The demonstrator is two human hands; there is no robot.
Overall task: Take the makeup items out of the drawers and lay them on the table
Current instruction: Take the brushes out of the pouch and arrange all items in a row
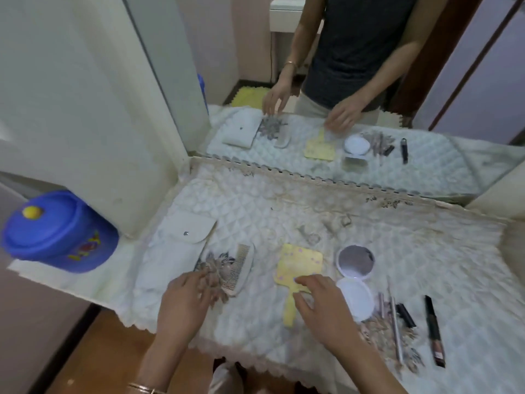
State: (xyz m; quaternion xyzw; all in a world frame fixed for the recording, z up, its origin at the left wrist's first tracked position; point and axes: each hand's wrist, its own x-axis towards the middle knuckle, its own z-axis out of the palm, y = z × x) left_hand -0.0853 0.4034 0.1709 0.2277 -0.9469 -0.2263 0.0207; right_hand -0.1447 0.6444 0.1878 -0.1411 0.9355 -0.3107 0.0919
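Head view. Laid out on the quilted table [284, 211]: white pouch [181, 237], comb [238, 268], yellow hand mirror [298, 265], open compact [355, 277], pencil [396, 322], small black tube [406, 314], long dark tube [434, 331].

My left hand [184, 300], lower centre, is spread with fingertips beside the comb, gripping nothing. My right hand [321, 302] is loosely open over the mirror handle; I cannot tell whether it touches.

Risks as I judge them: brushing the comb or mirror askew; a sweep toward lower right could roll the pencil and tubes off the near edge. Drawers not visible.
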